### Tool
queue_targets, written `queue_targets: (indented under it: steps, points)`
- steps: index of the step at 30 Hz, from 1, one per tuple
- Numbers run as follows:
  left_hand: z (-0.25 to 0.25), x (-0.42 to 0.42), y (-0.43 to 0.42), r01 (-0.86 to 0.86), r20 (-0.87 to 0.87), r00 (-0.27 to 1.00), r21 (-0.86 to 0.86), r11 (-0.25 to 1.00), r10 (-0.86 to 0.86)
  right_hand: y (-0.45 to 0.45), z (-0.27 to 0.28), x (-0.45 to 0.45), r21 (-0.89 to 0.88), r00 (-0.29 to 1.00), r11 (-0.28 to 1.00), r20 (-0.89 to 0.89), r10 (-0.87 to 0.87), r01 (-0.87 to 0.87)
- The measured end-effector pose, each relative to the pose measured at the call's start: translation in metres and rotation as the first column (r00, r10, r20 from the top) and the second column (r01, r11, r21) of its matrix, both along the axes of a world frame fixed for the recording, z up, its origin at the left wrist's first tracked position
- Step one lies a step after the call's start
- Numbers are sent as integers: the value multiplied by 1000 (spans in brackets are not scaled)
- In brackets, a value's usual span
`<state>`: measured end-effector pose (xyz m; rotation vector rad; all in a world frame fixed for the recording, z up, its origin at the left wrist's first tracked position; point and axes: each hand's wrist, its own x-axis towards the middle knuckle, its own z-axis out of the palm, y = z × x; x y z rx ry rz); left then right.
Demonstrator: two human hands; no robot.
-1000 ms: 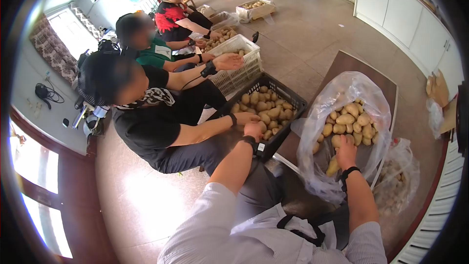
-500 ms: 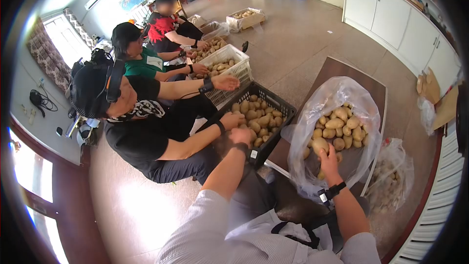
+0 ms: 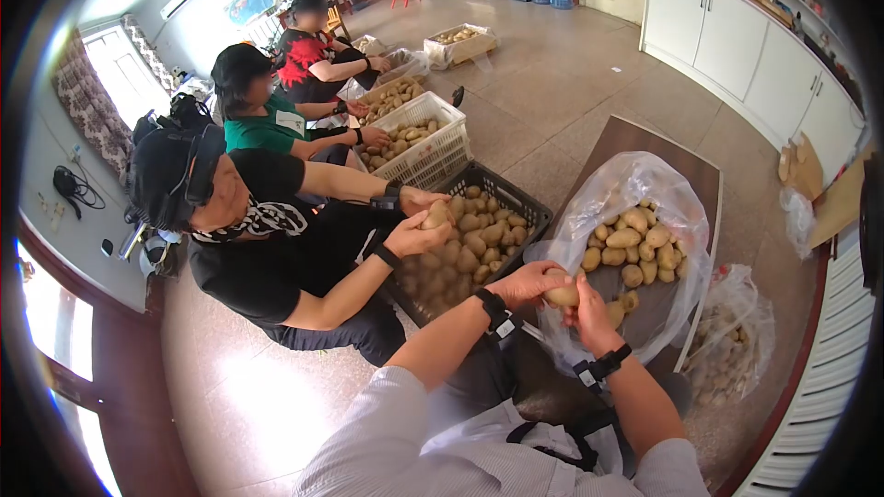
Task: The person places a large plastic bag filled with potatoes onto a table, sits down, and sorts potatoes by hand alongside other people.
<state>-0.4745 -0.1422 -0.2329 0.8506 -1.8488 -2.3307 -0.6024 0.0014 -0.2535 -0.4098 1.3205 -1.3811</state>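
My left hand [image 3: 527, 286] and my right hand [image 3: 591, 320] are together at the near left edge of a clear plastic bag [image 3: 692, 221]. Between them is a pale tan potato [image 3: 561, 295], with the fingers of both hands closed around it; part of it is hidden by my fingers. The open bag lies on a dark brown low table [image 3: 635, 136] and contains a pile of potatoes [image 3: 626, 238]. A few loose potatoes [image 3: 629, 301] lie just right of my right hand, inside the bag.
Left of the table stands a black crate [image 3: 529, 202] of potatoes. Beside it a co-worker in black [image 3: 276, 267] holds a potato. Two more people sit farther back by white crates [image 3: 451, 143]. A second filled plastic bag [image 3: 732, 340] rests on the floor at right.
My left hand has come from the black crate over to the bag, meeting my right hand at the potato. The co-worker in black has raised a potato in both hands.
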Motion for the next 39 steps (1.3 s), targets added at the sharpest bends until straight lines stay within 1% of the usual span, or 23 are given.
queue_targets:
  steps: [1, 2, 4, 6, 7, 8, 9, 10, 12, 16, 18, 21, 24, 28, 29, 30, 32, 33, 35, 36, 38, 39]
  points:
    - [1, -1, 3, 56, -1, 998, -6, 998, -56, -1, 1, -1, 3, 1000, 1000, 0, -1, 1]
    - [1, 0, 4, 57, 1, 998, 0, 998, -57, 0, 2, -2, 21, 999, 999, -14, -30, 30]
    - [-6, 0, 4, 60, -51, 997, 2, 998, -59, 3, 1, -2, 51, 998, 997, -26, -64, 65]
    - [-11, 0, 2, 58, -44, 997, 24, 998, -57, 1, -8, -2, 5, 990, 998, -123, -64, 65]
    - [-12, 1, 0, 47, -39, 998, 34, 998, -46, 0, -15, -2, 6, 990, 998, -123, -67, 68]
    - [-12, 0, -2, 48, -42, 998, 31, 998, -46, -3, -22, 0, -41, 965, 994, -238, -108, 101]
    - [-10, 1, -2, 8, -16, 1000, 23, 1000, -8, -6, -22, 2, -94, 925, 988, -348, -150, 125]
    - [-9, 1, -2, -32, 12, 999, 15, 999, 32, -6, -23, 3, -99, 925, 988, -350, -149, 122]
    - [-8, 3, -3, -47, 12, 999, 16, 999, 46, -6, -23, 6, -155, 923, 980, -345, -168, 121]
    - [-8, 1, -4, -87, 12, 996, 34, 996, 86, -7, -21, 6, -167, 935, 980, -317, -160, 112]
    - [-8, 1, -4, -90, 9, 996, 44, 995, 89, -8, -20, 9, -156, 943, 973, -258, -208, 172]
    - [-10, 0, -4, -100, 2, 995, 64, 993, 100, -10, -22, 10, -148, 932, 963, -255, -256, 225]
    - [-13, -3, -7, -101, -2, 995, 97, 990, 101, -11, -30, 8, -159, 925, 960, -270, -268, 232]
    - [-16, -4, -8, -96, -2, 995, 145, 985, 98, -12, -36, 5, -143, 936, 966, -251, -246, 216]
    - [-16, -4, -7, -111, 20, 994, 123, 986, 110, -12, -34, 5, -147, 943, 965, -222, -247, 218]
    - [-16, -5, -7, -121, 26, 993, 140, 983, 119, -12, -33, 6, -151, 950, 964, -192, -246, 219]
    - [-19, -3, -9, -105, 15, 994, 132, 986, 104, -10, -34, 6, -124, 960, 976, -193, -202, 180]
    - [-21, -2, -8, -110, -3, 994, 133, 985, 112, -9, -32, 7, -105, 959, 977, -195, -205, 188]
    - [-21, -3, -4, -153, -4, 988, 135, 979, 155, -10, -33, 10, -82, 956, 980, -218, -194, 181]
    - [-19, 0, -3, -168, -12, 985, 124, 978, 171, -12, -42, 7, -88, 961, 983, -212, -178, 162]
    - [-14, 4, -3, -171, -48, 983, 137, 976, 179, -13, -34, 10, -70, 964, 981, -185, -190, 180]
    - [-17, 1, -6, -150, -33, 987, 149, 977, 157, -15, -36, 11, -75, 969, 983, -176, -176, 165]
